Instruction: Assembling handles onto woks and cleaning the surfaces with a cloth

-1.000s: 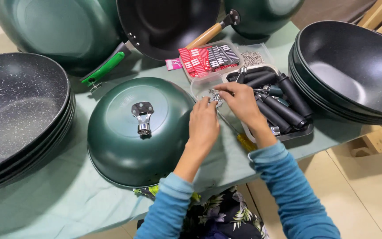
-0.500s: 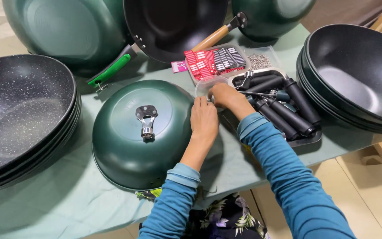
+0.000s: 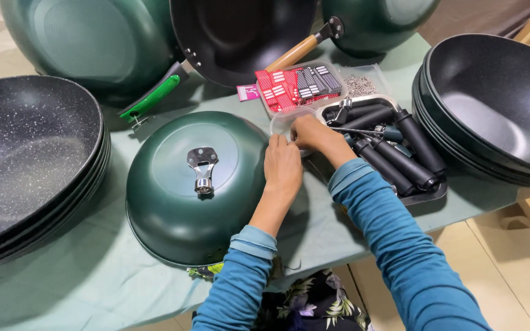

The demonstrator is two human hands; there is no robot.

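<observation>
Hidden behind the left hand (image 3: 282, 167) and right hand (image 3: 311, 133): most of a small clear container (image 3: 280, 122), contents not discernible. Fingertips of both hands pressed together, whatever lies between them too small to tell. Cut off by the left edge: the stack of speckled black pans (image 3: 26, 165). Cut off by the right edge: the other black pan stack (image 3: 492, 110). Cropped at the top: the large green woks (image 3: 87, 43). Tiny grey hardware in the clear bag (image 3: 361, 84), kind unclear.
</observation>
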